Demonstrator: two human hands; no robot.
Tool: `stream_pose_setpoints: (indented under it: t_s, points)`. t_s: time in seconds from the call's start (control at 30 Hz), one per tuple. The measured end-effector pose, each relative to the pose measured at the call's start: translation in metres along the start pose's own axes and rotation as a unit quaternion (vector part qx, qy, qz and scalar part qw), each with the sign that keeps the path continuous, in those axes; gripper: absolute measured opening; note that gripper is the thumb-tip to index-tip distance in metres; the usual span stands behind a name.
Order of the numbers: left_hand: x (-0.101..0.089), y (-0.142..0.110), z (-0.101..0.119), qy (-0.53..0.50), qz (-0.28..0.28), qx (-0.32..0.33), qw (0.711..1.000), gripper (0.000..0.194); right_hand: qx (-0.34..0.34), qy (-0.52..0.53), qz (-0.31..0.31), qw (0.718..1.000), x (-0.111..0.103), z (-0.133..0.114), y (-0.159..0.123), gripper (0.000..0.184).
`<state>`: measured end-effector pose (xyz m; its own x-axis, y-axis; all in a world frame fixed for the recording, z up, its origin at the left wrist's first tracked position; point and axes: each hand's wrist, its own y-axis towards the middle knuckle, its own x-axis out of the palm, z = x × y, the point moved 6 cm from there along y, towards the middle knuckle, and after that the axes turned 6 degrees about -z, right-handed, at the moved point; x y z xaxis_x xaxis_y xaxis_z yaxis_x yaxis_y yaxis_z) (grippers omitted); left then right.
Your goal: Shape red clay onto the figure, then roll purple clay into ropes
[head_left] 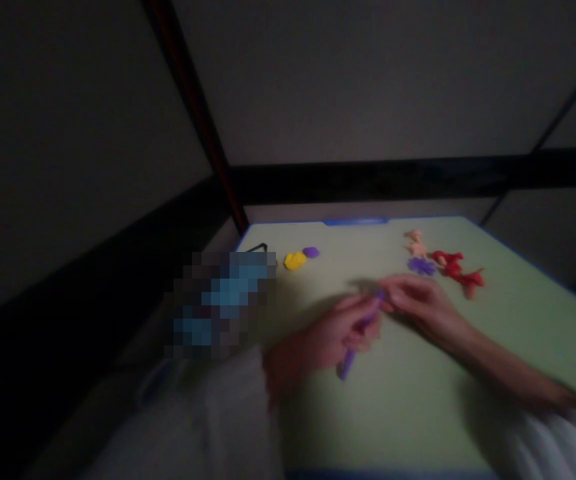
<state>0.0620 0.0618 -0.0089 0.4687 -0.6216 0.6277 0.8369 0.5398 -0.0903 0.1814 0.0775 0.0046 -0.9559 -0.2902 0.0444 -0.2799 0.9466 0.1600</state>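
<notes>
A slim purple rod [348, 365] slants through the closed fingers of my left hand [335, 333], its lower end sticking out below them. At its upper end, my right hand [415, 297] has thumb and fingers pinched together on the purple tip. Both hands meet just above the pale green tabletop [418, 413]. The picture is dim and blurred, so I cannot tell whether the rod is modelling clay or a plastic tool.
Beyond my left hand lie a yellow lump [295, 260] and a purple lump [311, 252]. Past my right hand are pinkish pieces [417, 247], a purple flower-like piece [422, 267] and red pieces [455, 268]. A blurred-out patch [223, 300] covers the left table edge.
</notes>
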Motion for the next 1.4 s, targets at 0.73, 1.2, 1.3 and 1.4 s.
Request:
stream_pose_setpoints:
  t_s: [0.73, 1.2, 1.3, 1.4]
  points:
    - [-0.015, -0.001, 0.009, 0.083, 0.104, 0.059, 0.989, 0.022, -0.173, -0.299, -0.068, 0.936, 0.019, -0.034, -0.014, 0.036]
    - [-0.018, -0.003, 0.011, 0.123, 0.114, 0.062, 0.984, 0.029, -0.146, -0.302, -0.077, 0.939, 0.023, -0.030, -0.013, 0.037]
    - [-0.016, -0.002, 0.009, 0.133, 0.104, 0.051, 0.984, 0.031, -0.122, -0.258, -0.046, 0.957, 0.019, -0.026, -0.010, 0.032]
    - [-0.011, 0.001, 0.005, 0.135, 0.078, 0.037, 0.987, 0.033, -0.104, -0.221, -0.043, 0.969, 0.018, -0.023, -0.007, 0.019]
